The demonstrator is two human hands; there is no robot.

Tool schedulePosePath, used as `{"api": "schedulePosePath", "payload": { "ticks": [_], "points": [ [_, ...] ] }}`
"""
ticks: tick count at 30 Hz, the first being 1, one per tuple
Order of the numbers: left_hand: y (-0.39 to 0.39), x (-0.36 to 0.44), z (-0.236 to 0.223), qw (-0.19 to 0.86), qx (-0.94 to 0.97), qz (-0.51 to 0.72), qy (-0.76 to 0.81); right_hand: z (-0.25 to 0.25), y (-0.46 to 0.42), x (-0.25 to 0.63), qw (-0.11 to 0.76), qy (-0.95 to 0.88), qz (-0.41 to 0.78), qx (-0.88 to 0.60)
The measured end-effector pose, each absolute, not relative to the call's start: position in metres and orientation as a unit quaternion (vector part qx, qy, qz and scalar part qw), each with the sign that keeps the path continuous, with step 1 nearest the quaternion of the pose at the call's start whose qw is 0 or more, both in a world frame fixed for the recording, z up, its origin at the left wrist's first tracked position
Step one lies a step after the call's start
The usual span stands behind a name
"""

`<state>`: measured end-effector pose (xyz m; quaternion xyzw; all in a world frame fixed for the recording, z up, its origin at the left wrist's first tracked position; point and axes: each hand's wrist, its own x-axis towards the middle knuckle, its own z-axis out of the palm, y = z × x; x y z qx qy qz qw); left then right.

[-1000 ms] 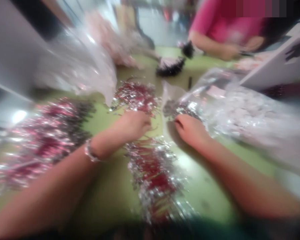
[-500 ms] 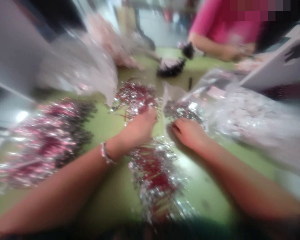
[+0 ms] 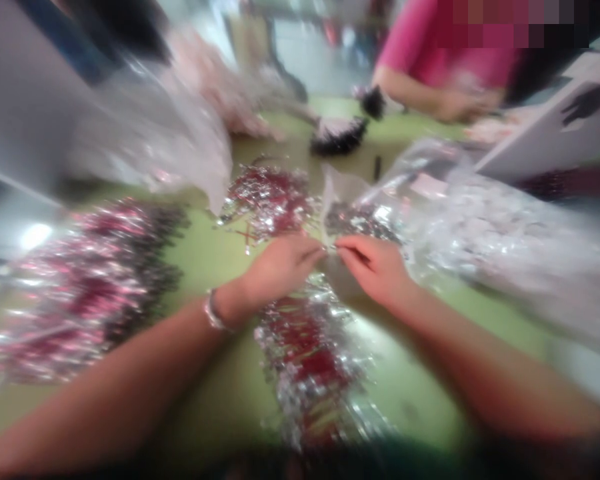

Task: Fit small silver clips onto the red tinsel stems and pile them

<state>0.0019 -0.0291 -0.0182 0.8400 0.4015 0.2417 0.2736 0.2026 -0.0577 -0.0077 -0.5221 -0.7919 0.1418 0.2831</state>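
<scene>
My left hand point(image 3: 290, 261) and my right hand point(image 3: 373, 267) meet almost tip to tip over the green table, each with fingers pinched together. Something small and pale shows between the fingertips, too blurred to name. Beyond my left hand lies a loose pile of red strips with shiny silver ends point(image 3: 270, 200). A long row of similar red and silver pieces point(image 3: 315, 353) runs toward me below the hands. Just past my right hand, small silvery parts point(image 3: 375, 220) lie on or in a clear plastic bag.
Pink and silver wrapped pieces with dark ends point(image 3: 100, 287) are heaped at left. Large clear bags point(image 3: 170, 133) stand behind, and a bag of white pieces point(image 3: 510, 227) lies at right. Across the table point(image 3: 200, 243), a person in a pink top point(image 3: 420, 47) works near black-tipped bundles point(image 3: 340, 137).
My left hand has come back from the red and silver pile toward my right hand. The right hand's fingers have closed into a pinch facing it.
</scene>
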Motion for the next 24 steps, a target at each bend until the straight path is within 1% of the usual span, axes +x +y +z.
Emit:
{"api": "schedulePosePath", "payload": {
  "ticks": [4, 6, 11, 15, 17, 20, 23, 24],
  "points": [
    [-0.031, 0.000, -0.013, 0.245, 0.855, 0.203, 0.409, -0.009, -0.058, 0.202, 0.280, -0.807, 0.138, -0.502],
    [-0.031, 0.000, -0.010, 0.199, 0.871, 0.167, 0.417, -0.006, -0.056, 0.204, 0.267, -0.815, 0.146, -0.493],
    [-0.037, 0.000, -0.001, 0.047, 0.926, 0.031, 0.373, 0.006, -0.054, 0.212, 0.185, -0.854, 0.186, -0.449],
    [-0.045, 0.004, 0.000, 0.004, 0.948, -0.015, 0.318, 0.008, -0.056, 0.213, 0.126, -0.854, 0.226, -0.451],
    [-0.047, 0.006, -0.001, 0.005, 0.951, -0.015, 0.309, 0.008, -0.058, 0.210, 0.118, -0.837, 0.247, -0.473],
    [-0.041, 0.003, 0.004, 0.024, 0.955, 0.015, 0.296, 0.007, -0.060, 0.206, 0.132, -0.807, 0.281, -0.502],
    [-0.024, -0.013, 0.018, 0.084, 0.946, 0.121, 0.290, 0.007, -0.060, 0.204, 0.169, -0.804, 0.274, -0.500],
    [-0.017, -0.022, 0.024, 0.111, 0.924, 0.172, 0.323, 0.008, -0.060, 0.204, 0.176, -0.811, 0.272, -0.487]
  ]
}}
